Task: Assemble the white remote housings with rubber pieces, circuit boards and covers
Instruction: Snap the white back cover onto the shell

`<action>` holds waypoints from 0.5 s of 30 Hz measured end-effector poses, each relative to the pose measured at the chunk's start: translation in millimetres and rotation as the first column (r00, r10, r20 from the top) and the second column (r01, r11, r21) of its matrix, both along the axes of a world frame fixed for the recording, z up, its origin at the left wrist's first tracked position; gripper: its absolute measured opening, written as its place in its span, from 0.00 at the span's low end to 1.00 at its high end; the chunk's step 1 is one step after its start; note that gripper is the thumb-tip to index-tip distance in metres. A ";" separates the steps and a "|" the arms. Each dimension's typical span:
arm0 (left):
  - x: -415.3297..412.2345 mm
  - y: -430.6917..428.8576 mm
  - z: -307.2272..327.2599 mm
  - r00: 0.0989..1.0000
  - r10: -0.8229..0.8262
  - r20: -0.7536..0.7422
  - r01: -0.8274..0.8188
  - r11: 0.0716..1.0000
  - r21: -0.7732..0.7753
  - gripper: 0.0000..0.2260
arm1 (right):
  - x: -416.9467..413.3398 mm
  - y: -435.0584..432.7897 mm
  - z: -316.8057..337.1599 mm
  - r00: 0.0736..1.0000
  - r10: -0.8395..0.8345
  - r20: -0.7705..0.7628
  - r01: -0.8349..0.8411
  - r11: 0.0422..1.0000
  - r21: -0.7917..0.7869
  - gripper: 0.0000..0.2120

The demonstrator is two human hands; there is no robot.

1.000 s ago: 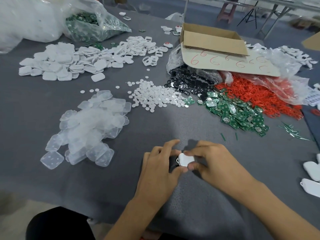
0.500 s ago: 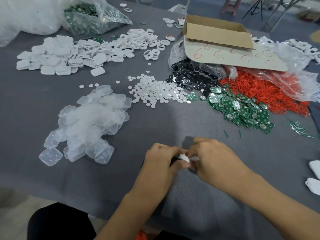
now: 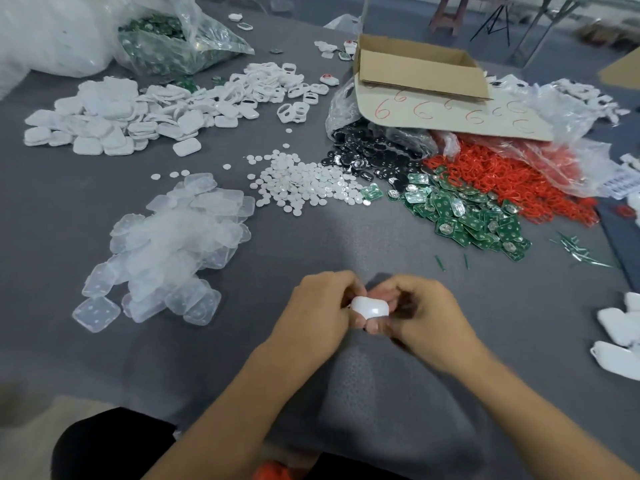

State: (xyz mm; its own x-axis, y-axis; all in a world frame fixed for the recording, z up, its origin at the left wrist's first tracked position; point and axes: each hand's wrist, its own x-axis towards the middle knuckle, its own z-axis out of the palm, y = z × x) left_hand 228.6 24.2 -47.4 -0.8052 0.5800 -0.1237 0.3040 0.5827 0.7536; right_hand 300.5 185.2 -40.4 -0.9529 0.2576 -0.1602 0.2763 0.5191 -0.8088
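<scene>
Grey cloth covers the table (image 3: 346, 237) in front of me, and parts lie heaped all over its far half. Both hands meet at the near middle of it. My left hand (image 3: 318, 313) is curled round the left end of a white housing (image 3: 369, 307), and my right hand (image 3: 426, 317) grips the other end with bent fingers, a thumb tip showing under the shell. The housing sits between them, smooth rounded side up, lifted a little off the cloth; I cannot tell what is inside it.

To my left lies a heap of clear rubber pieces (image 3: 173, 244). Beyond that, white covers (image 3: 114, 119) spread in a broad pile, with a plastic bag (image 3: 173, 46) of green parts behind them. Small white discs (image 3: 304, 183) are scattered at the centre, next to black pieces (image 3: 374, 157) spilling from a bag. Green circuit boards (image 3: 467, 216) lie right of the discs, touching a mound of red rings (image 3: 512, 178). An open cardboard box (image 3: 415, 69) stands behind the black pieces. More white shells (image 3: 620, 327) lie at the right edge.
</scene>
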 end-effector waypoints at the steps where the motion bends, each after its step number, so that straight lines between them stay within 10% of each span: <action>1: 5.4 -5.2 -3.9 0.999 0.041 0.033 -0.044 0.992 0.115 0.11 | 9.4 -2.6 -6.8 0.993 -0.078 -0.088 0.069 0.993 -0.100 0.15; 5: 19.7 -9.8 -19.3 0.970 0.096 0.223 -0.182 0.896 0.405 0.10 | 24.1 -11.4 -24.4 0.916 -0.335 -0.223 0.235 0.895 -0.378 0.10; 15: 31.4 3.1 -33.5 0.949 0.298 0.099 -0.308 0.818 0.487 0.11 | 20.2 -28.6 -30.4 0.899 -0.359 -0.251 0.245 0.887 -0.391 0.12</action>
